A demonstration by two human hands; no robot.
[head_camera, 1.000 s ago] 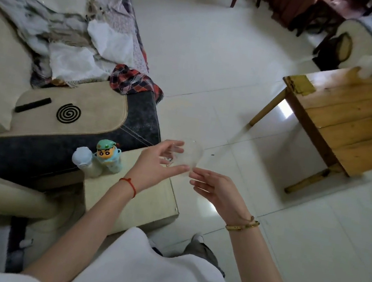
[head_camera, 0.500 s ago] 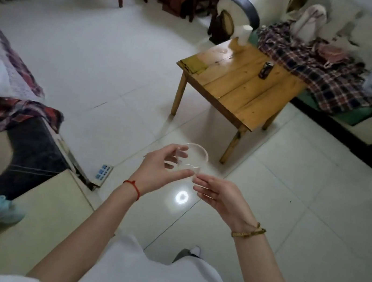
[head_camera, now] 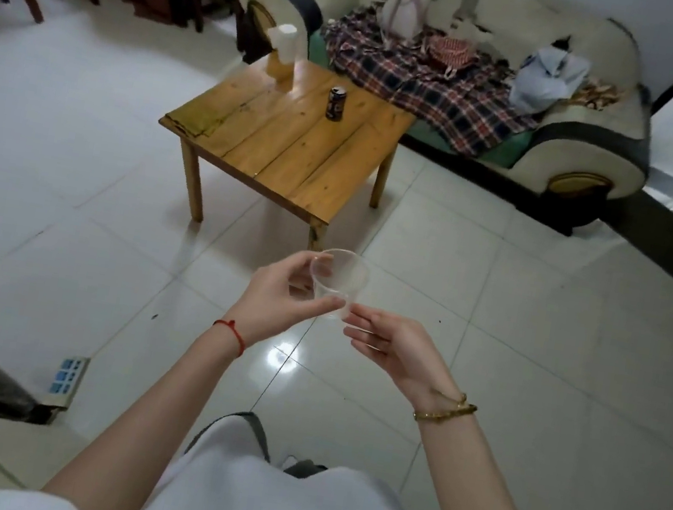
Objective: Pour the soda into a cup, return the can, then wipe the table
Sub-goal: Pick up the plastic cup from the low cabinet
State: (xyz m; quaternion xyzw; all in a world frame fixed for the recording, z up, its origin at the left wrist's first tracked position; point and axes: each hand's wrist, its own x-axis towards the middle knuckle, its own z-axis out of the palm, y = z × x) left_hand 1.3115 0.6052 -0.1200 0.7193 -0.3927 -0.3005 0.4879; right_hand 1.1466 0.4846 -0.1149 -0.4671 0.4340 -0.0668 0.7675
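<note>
Soda can upright on wooden table, upper centre — awaiting pour. Left hand pinches clear plastic cup upright, mid-frame; right hand open, fingertips steadying base — carrying tableward, likely.

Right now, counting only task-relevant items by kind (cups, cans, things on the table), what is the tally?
Clear plastic cup, held in the left hand: 1
Soda can on the wooden table: 1
White paper roll at the table's far corner: 1
Total: 3
</note>
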